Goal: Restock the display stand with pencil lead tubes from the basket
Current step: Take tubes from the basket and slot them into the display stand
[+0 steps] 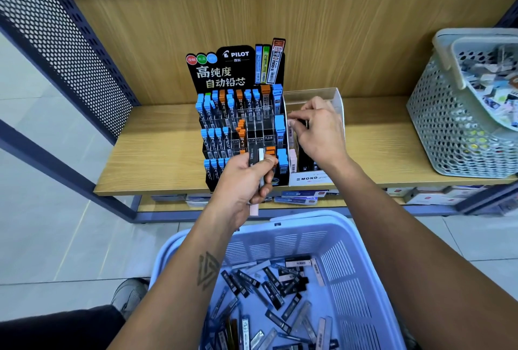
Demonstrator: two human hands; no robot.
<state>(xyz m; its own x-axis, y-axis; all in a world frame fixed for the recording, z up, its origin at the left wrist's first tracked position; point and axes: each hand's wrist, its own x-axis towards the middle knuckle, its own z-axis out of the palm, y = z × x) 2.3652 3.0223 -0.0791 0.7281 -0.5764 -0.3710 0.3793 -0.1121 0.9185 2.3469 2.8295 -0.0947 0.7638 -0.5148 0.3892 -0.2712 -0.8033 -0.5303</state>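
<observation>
Left hand: my left hand [246, 181] grips a small bunch of tubes [259, 170], a black, a clear and a pink one, upright in front of the stand's lower rows.
Right hand: my right hand [316, 131] pinches a tube at its fingertips [294, 122], over the clear box [333, 103] just at 3 o'clock of the stand.
Stand: the stand [241, 125] sits on the shelf [157, 153] at 12 o'clock; blue and orange caps fill most slots, and some middle slots look bare.
Basket: the basket [280, 237] at 6 o'clock holds many loose tubes, well apart from the stand.
Grey basket: another basket [448, 125] stands at 2 o'clock on the shelf.
Risk, bunch: I judge the bunch could fan out and one tube drop, since one hand clamps several slim tubes.
Risk, slot: the pinched tube may catch neighbouring pink tubes or land tilted, because the box is narrow and crowded.
Risk, sorting: grades could get mixed, as labels are too small to read.
</observation>
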